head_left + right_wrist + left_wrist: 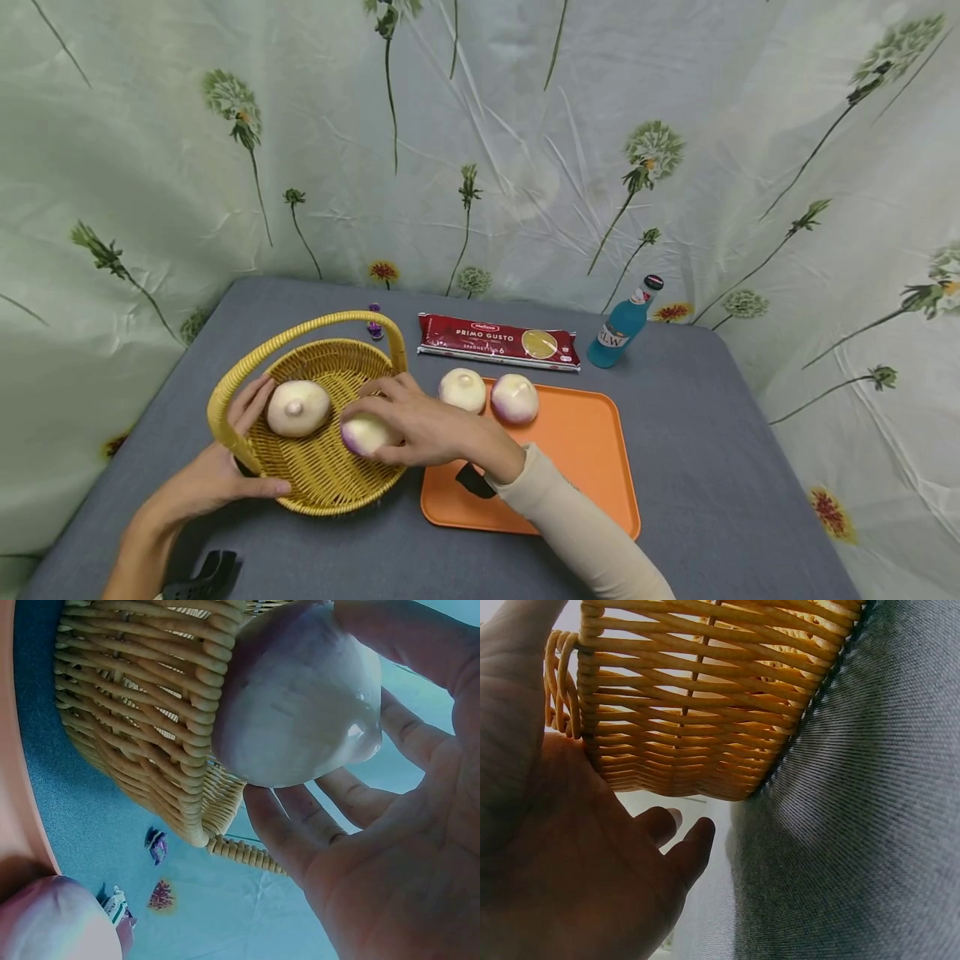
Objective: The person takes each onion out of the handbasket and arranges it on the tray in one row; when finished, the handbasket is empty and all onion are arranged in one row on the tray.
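A yellow wicker basket (330, 500) with a tall arched handle stands on the left of the table. My left hand (213, 471) grips its left side by the foot of the handle, the thumb lying over the rim. One white turnip (298, 408) sits inside, near those fingers. With fingers and thumb, my right hand (423, 421) holds a white and purple turnip (300, 697) over the right part of the basket, close to the rim. Two more turnips, one whitish (462, 390) and one purple-tinged (515, 398), rest at the back of an orange tray (585, 458).
Behind the tray lies a red spaghetti packet (495, 342). A blue bottle (624, 323) stands to its right. Behind the basket is a small purple wrapped item (375, 323). A flowered curtain (525, 167) hangs beyond the grey table (712, 467). My right forearm crosses the tray.
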Motion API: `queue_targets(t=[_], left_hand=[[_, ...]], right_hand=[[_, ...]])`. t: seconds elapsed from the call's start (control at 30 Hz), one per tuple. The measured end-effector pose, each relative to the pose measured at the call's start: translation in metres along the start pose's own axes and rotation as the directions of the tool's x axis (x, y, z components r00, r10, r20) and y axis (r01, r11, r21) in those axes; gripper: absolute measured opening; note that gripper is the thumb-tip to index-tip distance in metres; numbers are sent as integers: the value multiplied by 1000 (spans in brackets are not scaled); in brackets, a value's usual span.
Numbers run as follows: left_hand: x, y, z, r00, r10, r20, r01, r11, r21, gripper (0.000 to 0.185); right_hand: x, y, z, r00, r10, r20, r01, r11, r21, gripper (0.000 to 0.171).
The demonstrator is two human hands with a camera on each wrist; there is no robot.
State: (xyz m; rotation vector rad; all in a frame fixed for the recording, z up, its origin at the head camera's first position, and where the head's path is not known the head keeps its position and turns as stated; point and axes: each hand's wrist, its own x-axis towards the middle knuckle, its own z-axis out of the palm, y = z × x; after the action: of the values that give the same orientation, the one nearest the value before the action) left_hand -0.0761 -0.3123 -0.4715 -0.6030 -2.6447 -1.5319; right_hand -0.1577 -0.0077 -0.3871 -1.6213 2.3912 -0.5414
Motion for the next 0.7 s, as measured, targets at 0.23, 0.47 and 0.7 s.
queue_targets(t=[0.23, 0.47, 0.7], left_hand=[[0, 1, 0, 1000, -6, 5, 6, 1000, 9, 137], [-1, 0, 0, 1000, -13, 5, 13, 1000, 26, 136], [1, -1, 0, 1000, 4, -1, -4, 1000, 23, 136]], right_hand=[[-5, -2, -3, 1000, 6, -1, -6, 1000, 25, 50], [-9, 0, -5, 1000, 14, -19, -13, 999, 49, 49], [-15, 3, -8, 998, 0, -62, 2, 999, 36, 49]])
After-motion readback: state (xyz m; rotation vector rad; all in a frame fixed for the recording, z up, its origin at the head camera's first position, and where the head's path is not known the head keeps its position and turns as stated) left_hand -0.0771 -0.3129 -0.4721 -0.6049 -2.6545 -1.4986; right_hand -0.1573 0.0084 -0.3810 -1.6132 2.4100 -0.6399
